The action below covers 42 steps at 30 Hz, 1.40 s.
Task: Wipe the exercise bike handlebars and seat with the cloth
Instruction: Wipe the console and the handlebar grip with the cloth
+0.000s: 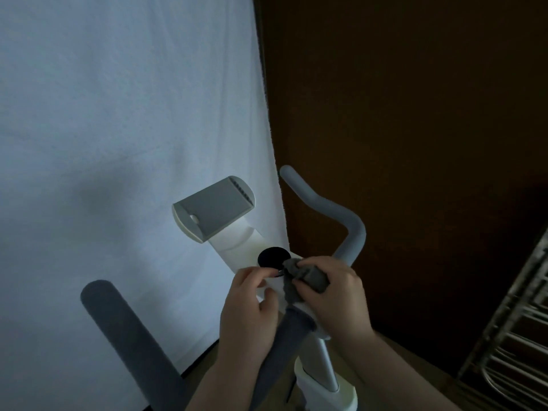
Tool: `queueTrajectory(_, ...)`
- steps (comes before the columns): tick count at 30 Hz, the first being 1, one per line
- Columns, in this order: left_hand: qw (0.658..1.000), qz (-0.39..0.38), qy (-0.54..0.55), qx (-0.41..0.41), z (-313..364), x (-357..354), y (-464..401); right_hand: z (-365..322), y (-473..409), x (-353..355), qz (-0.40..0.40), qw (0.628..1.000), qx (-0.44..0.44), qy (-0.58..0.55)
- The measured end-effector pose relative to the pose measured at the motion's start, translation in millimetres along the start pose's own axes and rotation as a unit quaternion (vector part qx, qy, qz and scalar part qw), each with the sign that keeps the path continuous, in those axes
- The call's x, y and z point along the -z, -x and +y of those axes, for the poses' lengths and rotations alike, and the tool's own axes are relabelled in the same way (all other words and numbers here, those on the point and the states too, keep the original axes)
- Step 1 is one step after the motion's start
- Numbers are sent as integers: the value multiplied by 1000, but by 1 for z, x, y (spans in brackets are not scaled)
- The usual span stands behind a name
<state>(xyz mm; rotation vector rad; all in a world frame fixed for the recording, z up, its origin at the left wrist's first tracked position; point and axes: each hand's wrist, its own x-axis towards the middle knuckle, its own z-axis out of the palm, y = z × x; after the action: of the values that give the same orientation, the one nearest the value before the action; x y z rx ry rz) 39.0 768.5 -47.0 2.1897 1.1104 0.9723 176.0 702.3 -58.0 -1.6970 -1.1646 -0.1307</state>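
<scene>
The right hand (pixel 335 292) sits just right of centre, toward 5 o'clock, its fingers (pixel 308 289) curled round a bunched grey cloth (pixel 305 278) that is pressed against the white centre housing (pixel 237 247) of the exercise bike, where the handlebars meet the stem. The cloth lies just at 4 o'clock of a round black knob (pixel 272 256) on that housing, touching or nearly touching its edge. The left hand (pixel 249 310) is directly beside it at 9 o'clock of the cloth, fingers bent and gripping the white housing, thumb close to the cloth's lower fold.

The left handlebar (pixel 127 336), wrapped in dark grey foam, runs from the centre down toward 7 o'clock and ends in a rounded tip at 9 o'clock. The right handlebar (pixel 332 215), paler grey, rises from behind the right hand and curves up to 12 o'clock. A grey tablet holder (pixel 213 212) stands above the knob at 11 o'clock. The white stem (pixel 323 369) drops toward 6 o'clock.

A white sheet (pixel 118 129) hangs behind on the left, a dark brown wall (pixel 415 129) on the right, and a metal rack (pixel 510 336) stands at 4 o'clock. The seat is out of view.
</scene>
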Motion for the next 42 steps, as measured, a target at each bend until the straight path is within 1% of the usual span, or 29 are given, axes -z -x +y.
queueTrajectory(1,1000,-9,0,-22,1,0,1,-5,9,-3,14,1000,-7,-3)
queueTrajectory(3,998,-30,3,-60,2,0,3,-9,26,-2,27,999,24,16)
queueTrajectory(4,996,-45,4,-76,3,0,4,-7,29,-1,43,999,26,16)
queueTrajectory(5,994,-61,0,-94,4,-2,5,-4,30,0,75,997,-6,1)
queueTrajectory(6,991,-75,-12,-109,4,-2,4,-4,29,-1,114,991,-60,-39)
queueTrajectory(8,985,-95,-35,-140,4,-4,5,-9,37,-10,193,961,-165,-111)
queueTrajectory(10,982,-100,-36,-157,3,-6,6,-19,52,-22,240,939,-186,-160)
queueTrajectory(12,984,-98,-32,-146,4,-6,6,-21,60,-25,249,924,-191,-219)
queueTrajectory(13,985,-100,-30,-138,5,-6,7,-17,57,-23,255,911,-211,-245)
queueTrajectory(16,984,-107,-33,-136,4,-7,8,-16,46,-20,305,847,-316,-299)
queueTrajectory(17,984,-110,-31,-136,4,-6,8,-20,49,-24,316,835,-334,-300)
queueTrajectory(20,984,-117,-28,-135,5,-5,8,-36,66,-36,315,854,-306,-279)
queueTrajectory(21,983,-115,-31,-138,6,-4,8,-35,63,-33,314,850,-310,-289)
queueTrajectory(22,983,-113,-31,-141,6,-4,8,-26,55,-29,319,835,-332,-301)
queueTrajectory(25,984,-115,-29,-137,6,-4,9,-17,34,-22,334,769,-412,-355)
queueTrajectory(26,983,-117,-28,-136,5,-4,9,-20,38,-26,339,762,-415,-364)
queueTrajectory(29,984,-110,-31,-140,6,-5,6,-34,55,-33,337,776,-391,-362)
queueTrajectory(30,983,-108,-35,-142,7,-6,4,-29,54,-31,335,776,-394,-361)
queueTrajectory(31,983,-108,-41,-144,8,-7,4,-23,50,-27,330,773,-403,-363)
queueTrajectory(33,982,-104,-55,-146,9,-8,3,-16,44,-23,318,752,-427,-388)
queueTrajectory(34,983,-100,-59,-144,10,-8,2,-16,45,-25,312,751,-428,-395)
queueTrajectory(35,983,-96,-64,-141,11,-9,2,-17,50,-30,307,763,-418,-386)
queueTrajectory(37,983,-86,-78,-141,12,-10,4,-17,60,-34,295,798,-385,-357)
queueTrajectory(40,978,-69,-127,-152,14,-11,8,-3,58,-26,268,830,-349,-341)
queueTrajectory(42,970,-62,-171,-163,14,-11,11,0,59,-22,233,871,-307,-304)
